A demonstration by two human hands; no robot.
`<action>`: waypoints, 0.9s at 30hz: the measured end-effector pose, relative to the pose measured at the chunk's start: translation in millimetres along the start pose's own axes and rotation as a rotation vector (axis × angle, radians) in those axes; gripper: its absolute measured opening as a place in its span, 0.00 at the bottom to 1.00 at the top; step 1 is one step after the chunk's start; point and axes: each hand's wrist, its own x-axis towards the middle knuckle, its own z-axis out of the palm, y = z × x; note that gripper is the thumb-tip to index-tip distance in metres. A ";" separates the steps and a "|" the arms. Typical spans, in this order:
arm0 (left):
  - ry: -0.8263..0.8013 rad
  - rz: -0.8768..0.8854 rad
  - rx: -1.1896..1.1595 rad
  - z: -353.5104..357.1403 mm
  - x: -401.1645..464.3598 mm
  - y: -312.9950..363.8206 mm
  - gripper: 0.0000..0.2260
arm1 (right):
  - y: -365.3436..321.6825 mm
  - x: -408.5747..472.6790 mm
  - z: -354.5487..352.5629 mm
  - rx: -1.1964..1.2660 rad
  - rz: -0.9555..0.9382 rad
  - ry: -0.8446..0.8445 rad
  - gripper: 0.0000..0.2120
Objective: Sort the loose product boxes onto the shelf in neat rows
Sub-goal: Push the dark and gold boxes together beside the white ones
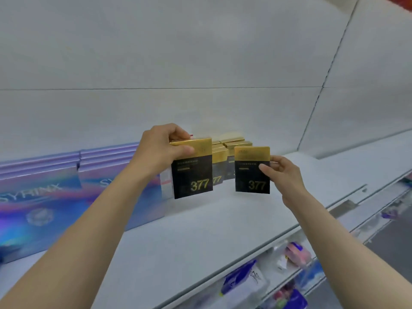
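Note:
My left hand (165, 150) grips the top of a black-and-gold box marked 377 (192, 175), held upright just above the white shelf (200, 224). My right hand (283, 172) pinches the right edge of a second black-and-gold 377 box (250, 172), upright and slightly to the right of the first. Behind and between them stand several more gold-topped boxes (231, 143) in rows toward the back wall, partly hidden by the two held boxes.
Large iridescent purple boxes (44, 197) lettered SYRINX fill the shelf's left side, close to the left box. The shelf's front lip (278, 235) runs diagonally to the right. Lower shelves below hold blue, white and pink packets (243, 279).

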 end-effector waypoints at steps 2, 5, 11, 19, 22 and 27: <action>-0.013 -0.035 0.039 10.2 8.6 -0.7 0.11 | 10.8 23.2 1.9 -0.004 0.012 -0.025 0.14; 0.013 -0.079 0.083 23.1 17.4 -2.7 0.12 | 25.2 56.8 9.2 -0.026 0.021 -0.127 0.14; 0.101 -0.181 0.118 47.0 28.7 0.2 0.13 | 46.4 97.4 18.5 -0.163 -0.036 -0.170 0.15; 0.056 -0.148 0.178 98.4 41.4 9.8 0.14 | 32.9 111.7 16.9 -0.281 -0.369 -0.298 0.35; 0.059 -0.082 0.324 116.0 45.0 6.0 0.12 | 28.7 119.3 16.9 -0.336 -0.489 -0.362 0.34; 0.200 0.175 0.784 133.9 43.8 -6.7 0.14 | 25.7 129.6 21.0 -0.378 -0.504 -0.429 0.32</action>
